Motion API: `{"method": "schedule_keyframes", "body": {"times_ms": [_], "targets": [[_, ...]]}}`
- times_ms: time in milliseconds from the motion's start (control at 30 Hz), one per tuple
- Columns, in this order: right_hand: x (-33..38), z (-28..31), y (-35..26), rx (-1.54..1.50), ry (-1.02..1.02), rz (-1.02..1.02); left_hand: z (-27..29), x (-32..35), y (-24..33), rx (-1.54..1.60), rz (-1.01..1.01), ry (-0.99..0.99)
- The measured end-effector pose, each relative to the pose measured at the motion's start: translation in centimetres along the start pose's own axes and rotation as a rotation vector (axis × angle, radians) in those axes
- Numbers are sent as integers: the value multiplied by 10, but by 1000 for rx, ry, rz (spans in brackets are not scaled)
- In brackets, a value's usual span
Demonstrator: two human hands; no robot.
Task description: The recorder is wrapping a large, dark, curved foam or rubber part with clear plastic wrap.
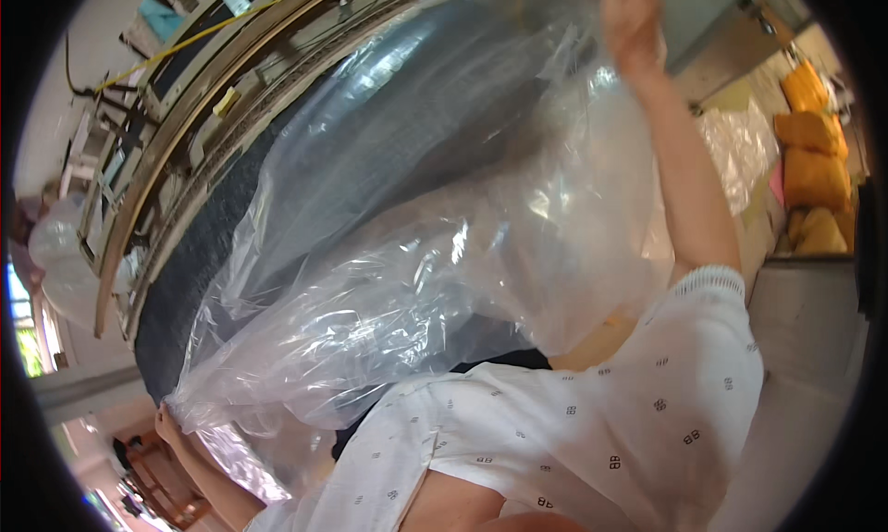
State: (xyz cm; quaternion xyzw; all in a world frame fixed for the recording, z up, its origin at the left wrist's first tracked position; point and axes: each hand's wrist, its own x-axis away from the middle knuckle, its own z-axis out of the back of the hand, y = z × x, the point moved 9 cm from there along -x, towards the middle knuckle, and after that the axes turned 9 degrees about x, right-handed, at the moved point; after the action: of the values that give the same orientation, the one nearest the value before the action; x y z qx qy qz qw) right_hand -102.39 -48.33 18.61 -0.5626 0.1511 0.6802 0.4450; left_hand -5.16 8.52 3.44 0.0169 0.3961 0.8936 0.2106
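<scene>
A large sheet of clear plastic film (398, 301), wrinkled and shiny, spreads between my two arms. It lies partly over a long dark work surface (199, 245) and billows up toward the right. At the lower left, my left hand (165, 425) is closed on a gathered corner of the film. My right arm reaches far up and forward, with my right hand (634, 32) at the top edge of the view, against the film. Motion blurs that hand, and its fingertips are partly cut off, so its grip is unclear.
A wooden rail (148, 176) and metal framework run along the table's far left side, with a yellow strip (190, 46) across them. Orange-yellow bundles (816, 162) are stacked at the right. Crumpled clear plastic (740, 153) lies near them. A brown wooden stand (166, 481) is at lower left.
</scene>
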Motion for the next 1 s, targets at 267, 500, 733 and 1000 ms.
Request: {"method": "schedule_keyframes", "body": {"times_ms": [267,500,733,1000], "targets": [[107,-150,-2,221,-890,197,-15,-12,-8,-224,-253,-67],[92,-189,47,716,-845,607,-114,-37,33,-106,183,-137],[92,-167,-17,181,-846,89,-96,34,133,246,-253,281],[54,-208,-75,904,-877,493,-118,25,147,490,-309,294]]}}
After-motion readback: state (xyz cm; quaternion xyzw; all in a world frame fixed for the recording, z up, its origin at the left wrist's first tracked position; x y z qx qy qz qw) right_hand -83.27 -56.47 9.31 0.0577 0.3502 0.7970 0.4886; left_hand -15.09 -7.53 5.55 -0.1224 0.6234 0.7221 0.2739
